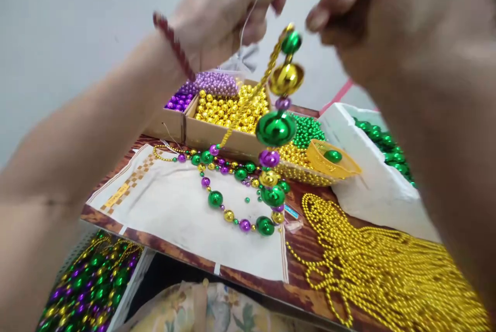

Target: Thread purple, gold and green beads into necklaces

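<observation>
My left hand (248, 6), wearing a dark red beaded bracelet (174, 45), is raised at the top with its fingers curled. A thin white thread (253, 6) runs across it and out of the top edge. Opposite, my right hand (341, 4) has its fingers pinched together; motion blur hides what is in them. Between and just below both hands hangs a bead necklace (276, 129) of green, gold and purple beads. Its lower loop rests on the white cloth (166, 213), and a gold bead strand slants down from its top.
Behind the cloth, a cardboard box holds gold beads (217, 110), beside purple beads (180, 100) and small green beads (308, 130). An orange basket (337, 167) and white foam box (372, 198) stand right. Gold bead strands (387, 265) cover the front right; finished-looking strands (93, 285) lie lower left.
</observation>
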`<action>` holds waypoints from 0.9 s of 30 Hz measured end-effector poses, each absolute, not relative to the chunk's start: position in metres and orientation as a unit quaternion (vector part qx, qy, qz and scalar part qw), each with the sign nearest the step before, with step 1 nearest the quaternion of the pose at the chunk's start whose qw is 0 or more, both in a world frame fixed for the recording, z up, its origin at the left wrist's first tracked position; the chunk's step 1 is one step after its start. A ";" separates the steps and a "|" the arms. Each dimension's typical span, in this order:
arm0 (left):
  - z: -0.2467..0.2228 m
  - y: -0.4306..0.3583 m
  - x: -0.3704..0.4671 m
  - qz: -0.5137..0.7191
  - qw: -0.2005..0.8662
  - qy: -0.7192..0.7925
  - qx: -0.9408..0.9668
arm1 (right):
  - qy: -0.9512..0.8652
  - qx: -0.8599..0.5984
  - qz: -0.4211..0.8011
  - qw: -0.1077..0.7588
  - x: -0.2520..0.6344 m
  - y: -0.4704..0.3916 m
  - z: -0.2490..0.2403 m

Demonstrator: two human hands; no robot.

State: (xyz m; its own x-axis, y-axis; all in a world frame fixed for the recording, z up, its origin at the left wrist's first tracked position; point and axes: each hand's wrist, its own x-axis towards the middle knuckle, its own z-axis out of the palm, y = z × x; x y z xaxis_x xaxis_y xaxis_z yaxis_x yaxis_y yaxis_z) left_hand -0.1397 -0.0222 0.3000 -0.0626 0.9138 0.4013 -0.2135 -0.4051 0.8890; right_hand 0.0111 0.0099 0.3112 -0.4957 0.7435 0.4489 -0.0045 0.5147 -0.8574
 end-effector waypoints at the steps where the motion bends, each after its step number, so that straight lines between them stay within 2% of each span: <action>1: 0.294 -0.027 -0.139 0.641 0.411 0.336 0.554 | -0.751 -0.227 0.394 0.479 0.010 0.008 0.309; 3: 0.278 -0.035 -0.139 0.628 0.403 0.336 0.574 | -0.750 -0.214 0.374 0.501 0.009 0.006 0.299; 6: 0.257 -0.037 -0.141 0.658 0.427 0.307 0.539 | -0.773 -0.230 0.403 0.432 0.008 0.008 0.283; 11: 0.242 -0.037 -0.144 0.716 0.393 0.281 0.505 | -0.855 -0.197 0.344 0.334 0.010 0.005 0.279; 16: 0.244 -0.043 -0.145 0.703 0.352 0.273 0.554 | -0.897 -0.188 0.298 0.266 0.009 -0.002 0.283; 21: 0.265 -0.083 -0.177 0.730 0.313 0.194 0.575 | -0.926 -0.157 0.214 0.269 0.015 -0.014 0.298; 25: 0.254 -0.079 -0.235 0.810 0.351 0.054 0.466 | -0.924 -0.122 0.228 0.283 0.024 -0.028 0.318; 27: 0.235 -0.052 -0.248 0.799 0.414 0.057 0.431 | -0.922 -0.105 0.246 0.281 0.025 -0.036 0.330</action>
State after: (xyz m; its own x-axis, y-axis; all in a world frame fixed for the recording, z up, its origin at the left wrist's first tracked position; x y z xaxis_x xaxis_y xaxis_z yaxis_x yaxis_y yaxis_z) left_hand -0.2485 -0.0522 0.2346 -0.2849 0.7123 0.6415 -0.6131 -0.6498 0.4492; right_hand 0.0245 -0.0363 0.3300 -0.8202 0.3324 0.4657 0.0558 0.8565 -0.5131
